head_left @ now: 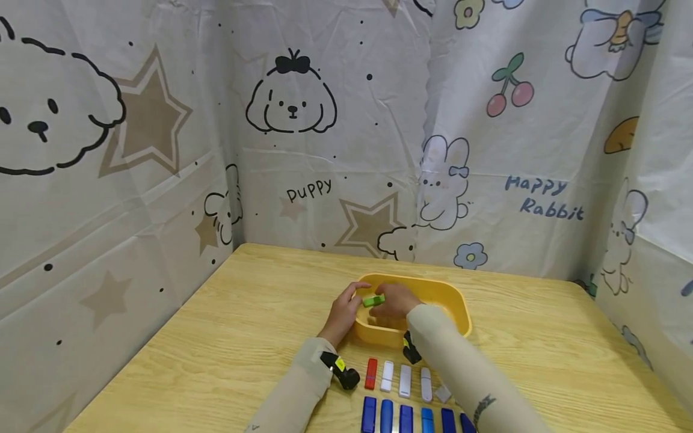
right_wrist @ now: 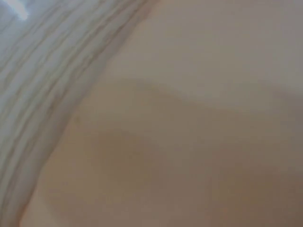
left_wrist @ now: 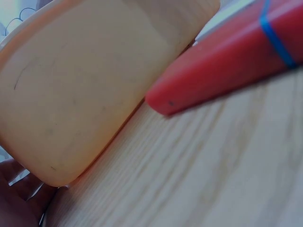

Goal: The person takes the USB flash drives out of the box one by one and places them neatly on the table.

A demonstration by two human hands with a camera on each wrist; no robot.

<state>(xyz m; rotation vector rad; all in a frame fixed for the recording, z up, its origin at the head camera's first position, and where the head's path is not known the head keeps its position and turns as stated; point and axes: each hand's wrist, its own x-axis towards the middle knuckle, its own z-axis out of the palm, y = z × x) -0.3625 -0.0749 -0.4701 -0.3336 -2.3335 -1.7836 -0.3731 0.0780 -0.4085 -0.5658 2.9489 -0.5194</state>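
Holding a small green block (head_left: 373, 300) over the yellow tray (head_left: 460, 307), both hands at its near-left corner.

Right hand (head_left: 394, 300): fingers curled over the green block, pinching it just above the tray's inside. Left hand (head_left: 344, 311): fingers bent around the tray's left rim, thumb over the edge, touching it; left wrist view shows the tray's outer wall close up, a red block (left_wrist: 227, 61) just beside it. Tray sits on the wooden bench (head_left: 227, 325), about mid-bench. Nearer than the tray: a row of one red block (head_left: 370, 373) and white blocks (head_left: 405, 380), then a row of blue blocks (head_left: 387, 415) nearer again. Right wrist view too blurred to read. Cartoon-print curtain (head_left: 303, 120) behind the tray.
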